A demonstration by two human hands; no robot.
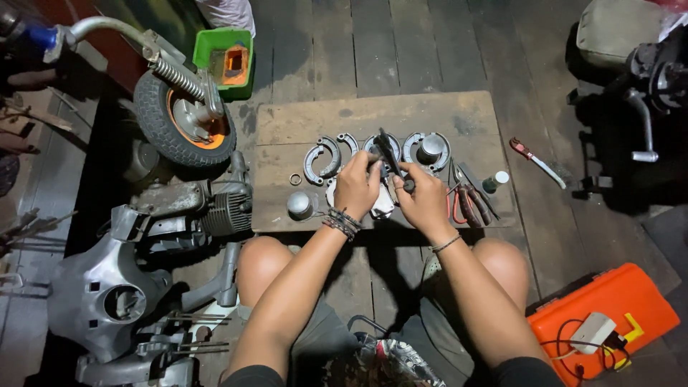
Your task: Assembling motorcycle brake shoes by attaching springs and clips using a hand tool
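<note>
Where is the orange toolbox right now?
In the head view the orange toolbox lies on the plank floor at the lower right, beside the person's right knee, with a small white device and cable on its lid.

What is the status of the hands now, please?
Left hand and right hand together grip a dark tool over the board. Brake shoes, pliers close by.

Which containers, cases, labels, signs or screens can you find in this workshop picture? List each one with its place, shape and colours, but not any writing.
Orange case: floor, lower right; flat rectangular plastic box, a white adapter and dark cable lying on it.
Green tub: floor, top, behind the small wheel; square, with an orange piece inside.
Small bottle: right edge of the wooden board; dark cylinder, pale cap.
No signs or screens show.
</note>
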